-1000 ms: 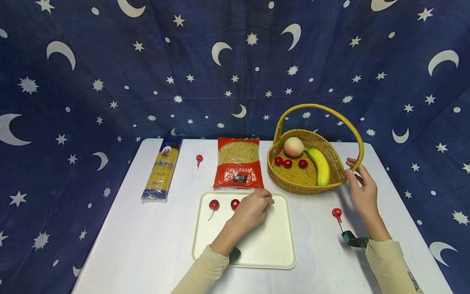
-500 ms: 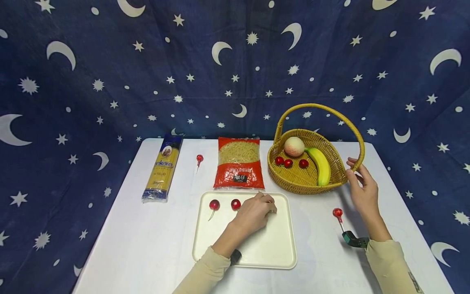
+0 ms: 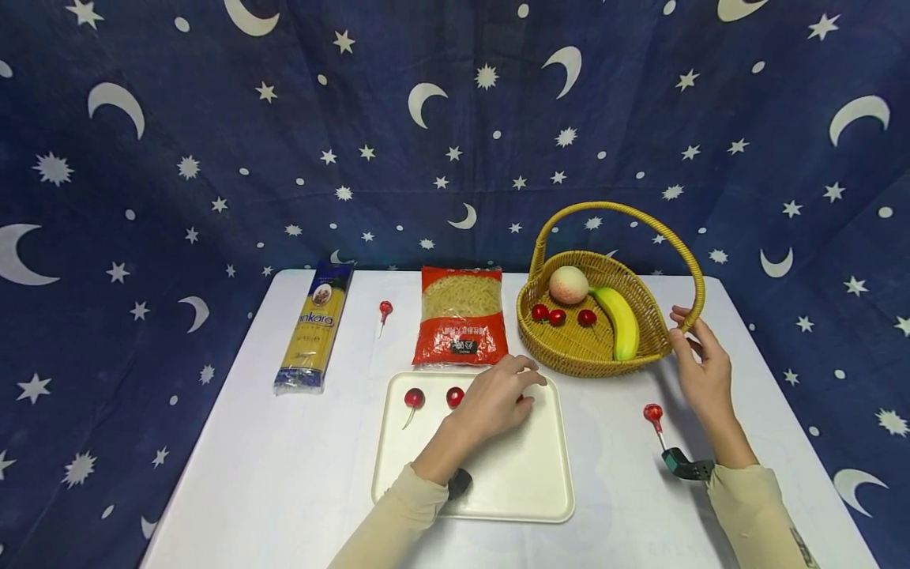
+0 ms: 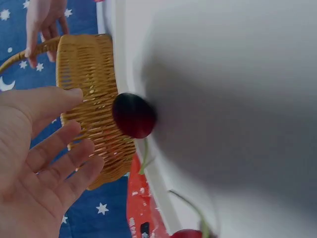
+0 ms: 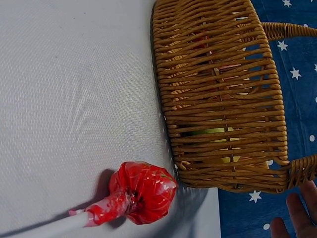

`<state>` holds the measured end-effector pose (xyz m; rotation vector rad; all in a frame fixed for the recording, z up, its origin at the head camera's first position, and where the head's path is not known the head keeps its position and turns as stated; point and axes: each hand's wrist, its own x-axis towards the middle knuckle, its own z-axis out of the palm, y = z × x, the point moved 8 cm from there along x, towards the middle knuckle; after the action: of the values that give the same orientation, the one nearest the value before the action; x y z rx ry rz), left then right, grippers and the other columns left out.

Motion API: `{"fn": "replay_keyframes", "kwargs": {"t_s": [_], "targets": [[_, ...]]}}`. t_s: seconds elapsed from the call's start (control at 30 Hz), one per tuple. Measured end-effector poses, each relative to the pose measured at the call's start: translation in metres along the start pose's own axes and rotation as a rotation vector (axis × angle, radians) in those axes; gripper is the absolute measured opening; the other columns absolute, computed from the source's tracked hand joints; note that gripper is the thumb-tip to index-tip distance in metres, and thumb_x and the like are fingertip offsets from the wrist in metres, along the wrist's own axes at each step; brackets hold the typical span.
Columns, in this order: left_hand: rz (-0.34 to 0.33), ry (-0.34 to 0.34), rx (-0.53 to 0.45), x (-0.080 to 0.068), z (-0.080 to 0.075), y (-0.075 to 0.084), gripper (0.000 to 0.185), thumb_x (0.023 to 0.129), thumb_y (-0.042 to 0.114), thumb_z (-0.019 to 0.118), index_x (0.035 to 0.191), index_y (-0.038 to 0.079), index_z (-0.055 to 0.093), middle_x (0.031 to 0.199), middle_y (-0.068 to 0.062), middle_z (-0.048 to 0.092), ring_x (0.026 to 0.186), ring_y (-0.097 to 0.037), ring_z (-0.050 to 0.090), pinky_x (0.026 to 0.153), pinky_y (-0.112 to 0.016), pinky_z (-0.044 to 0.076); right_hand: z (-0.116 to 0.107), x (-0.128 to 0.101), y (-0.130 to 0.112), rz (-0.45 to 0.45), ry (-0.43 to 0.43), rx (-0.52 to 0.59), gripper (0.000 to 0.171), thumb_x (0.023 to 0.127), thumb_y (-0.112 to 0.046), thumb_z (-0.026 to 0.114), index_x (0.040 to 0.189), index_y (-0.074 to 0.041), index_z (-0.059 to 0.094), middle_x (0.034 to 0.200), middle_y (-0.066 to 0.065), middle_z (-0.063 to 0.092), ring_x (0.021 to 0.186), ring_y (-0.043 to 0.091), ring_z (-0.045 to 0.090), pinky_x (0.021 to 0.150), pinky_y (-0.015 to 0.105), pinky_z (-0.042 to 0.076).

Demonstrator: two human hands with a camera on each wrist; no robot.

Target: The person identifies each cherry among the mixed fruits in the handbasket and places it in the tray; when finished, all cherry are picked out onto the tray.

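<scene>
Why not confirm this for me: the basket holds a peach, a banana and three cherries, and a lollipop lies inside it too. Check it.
Not quite. The basket holds the peach, banana and three cherries, but no lollipop. The nearest lollipop lies on the table beside it, as the head view shows.

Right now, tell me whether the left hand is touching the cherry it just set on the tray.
Apart. The left wrist view shows the left hand open, a clear gap between its fingertips and the dark cherry on the tray.
</scene>
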<state>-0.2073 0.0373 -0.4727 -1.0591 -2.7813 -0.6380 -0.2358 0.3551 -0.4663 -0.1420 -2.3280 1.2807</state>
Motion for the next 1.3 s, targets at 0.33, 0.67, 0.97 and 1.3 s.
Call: {"fn": "replay_keyframes", "kwargs": {"t_s": [0.33,0.67,0.97,1.3], "targets": [[-0.065,0.037,-0.170,0.031,-0.033,-0.021,0.032,0.094,0.013,0.078,0.127,0.015,0.075,0.134,-0.002,0.070,0.125,-0.018,0.067,0.104,-0.034,0.059,-0.001,-0.001,-0.001,0.007,-0.005,-0.010,0.038,0.109,-0.018,0.059,0.147,-0.013,0.064,0.146,-0.009,0.067,0.133,-0.016,0.049,0.103,0.008,0.042],[-0.084,0.054,-0.309,0.081,-0.043,-0.025,0.037,0.096,0.012,0.075,0.133,0.015,0.072,0.135,-0.003,0.068,0.128,-0.020,0.064,0.113,-0.034,0.053,-0.001,0.000,-0.001,-0.022,-0.005,0.008,0.037,0.108,-0.016,0.061,0.145,-0.012,0.065,0.142,-0.018,0.066,0.132,-0.016,0.050,0.102,0.008,0.042],[-0.121,0.040,-0.280,0.127,-0.018,-0.023,0.033,0.097,0.009,0.072,0.130,0.012,0.076,0.135,-0.006,0.070,0.128,-0.021,0.066,0.115,-0.035,0.052,-0.002,0.000,-0.003,-0.049,0.000,0.029,0.035,0.107,-0.012,0.062,0.142,-0.008,0.067,0.139,-0.023,0.066,0.130,-0.016,0.051,0.100,0.006,0.042],[-0.270,-0.189,-0.058,0.156,0.033,-0.028,0.035,0.099,0.018,0.073,0.134,0.018,0.075,0.135,0.003,0.075,0.123,-0.018,0.072,0.101,-0.031,0.059,-0.002,-0.001,-0.002,-0.036,0.001,0.009,0.036,0.108,-0.014,0.061,0.143,-0.008,0.066,0.142,-0.019,0.066,0.130,-0.016,0.050,0.101,0.006,0.041]]}}
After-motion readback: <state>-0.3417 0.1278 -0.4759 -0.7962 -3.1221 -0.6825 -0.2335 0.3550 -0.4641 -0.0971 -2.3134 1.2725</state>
